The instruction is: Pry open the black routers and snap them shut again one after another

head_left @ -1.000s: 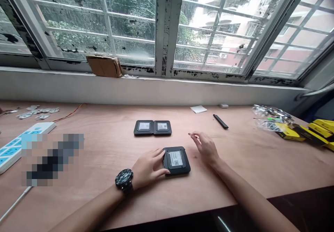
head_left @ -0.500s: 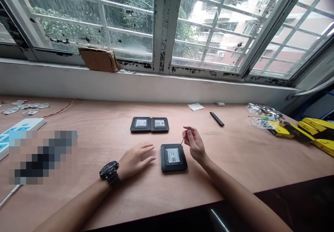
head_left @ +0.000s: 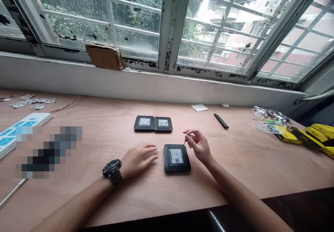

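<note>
A square black case [head_left: 177, 159] with a white label lies flat on the wooden table in front of me. My right hand [head_left: 199, 145] pinches a thin screwdriver [head_left: 185, 142], its shaft slanting down to the case's far right corner. Most of the handle is hidden by my fingers. Just left of the case, my left hand [head_left: 139, 159] rests on the table with its fingers stretched out, holding nothing and apart from the case. Beyond my hands, two similar black cases [head_left: 144, 123] lie side by side, labels up.
A power strip [head_left: 28, 122] and a blurred-out patch occupy the left, with small white packets [head_left: 39, 101] behind. Farther right lie a dark bar [head_left: 221, 121], a white paper [head_left: 199, 108], plastic bags [head_left: 271, 117] and yellow-black boxes [head_left: 319, 133]. A cardboard piece [head_left: 104, 56] leans on the window.
The view has shifted slightly, moving everything a little to the right in the picture. My right hand still holds the screwdriver at the case's corner; its fingers have shifted slightly.
</note>
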`<act>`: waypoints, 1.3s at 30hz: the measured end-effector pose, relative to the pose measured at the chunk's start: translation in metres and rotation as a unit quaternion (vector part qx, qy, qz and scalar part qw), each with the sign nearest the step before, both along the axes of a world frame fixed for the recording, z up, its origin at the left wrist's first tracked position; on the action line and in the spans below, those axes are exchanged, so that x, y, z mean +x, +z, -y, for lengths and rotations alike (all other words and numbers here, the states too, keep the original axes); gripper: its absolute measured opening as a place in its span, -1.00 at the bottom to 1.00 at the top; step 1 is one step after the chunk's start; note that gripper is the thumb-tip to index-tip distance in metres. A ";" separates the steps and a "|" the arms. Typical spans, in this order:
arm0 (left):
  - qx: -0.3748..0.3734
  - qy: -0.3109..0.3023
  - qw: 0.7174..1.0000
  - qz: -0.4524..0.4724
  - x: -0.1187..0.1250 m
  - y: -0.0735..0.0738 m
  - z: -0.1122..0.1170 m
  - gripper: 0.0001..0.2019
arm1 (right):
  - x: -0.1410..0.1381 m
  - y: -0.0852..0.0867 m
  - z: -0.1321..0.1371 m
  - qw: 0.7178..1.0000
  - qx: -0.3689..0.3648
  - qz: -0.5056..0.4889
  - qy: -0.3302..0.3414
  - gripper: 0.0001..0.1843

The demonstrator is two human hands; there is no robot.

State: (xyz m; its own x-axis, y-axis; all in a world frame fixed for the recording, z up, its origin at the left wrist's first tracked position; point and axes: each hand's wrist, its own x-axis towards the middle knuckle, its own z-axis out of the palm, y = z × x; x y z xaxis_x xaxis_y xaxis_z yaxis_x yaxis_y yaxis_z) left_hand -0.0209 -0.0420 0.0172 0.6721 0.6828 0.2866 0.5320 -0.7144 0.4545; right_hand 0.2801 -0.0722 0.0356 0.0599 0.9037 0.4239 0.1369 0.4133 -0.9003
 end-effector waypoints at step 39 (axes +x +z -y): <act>0.136 -0.051 0.978 -0.149 0.029 -0.005 0.040 -0.16 | 0.078 -0.025 -0.056 0.868 0.190 0.455 -0.053 -0.78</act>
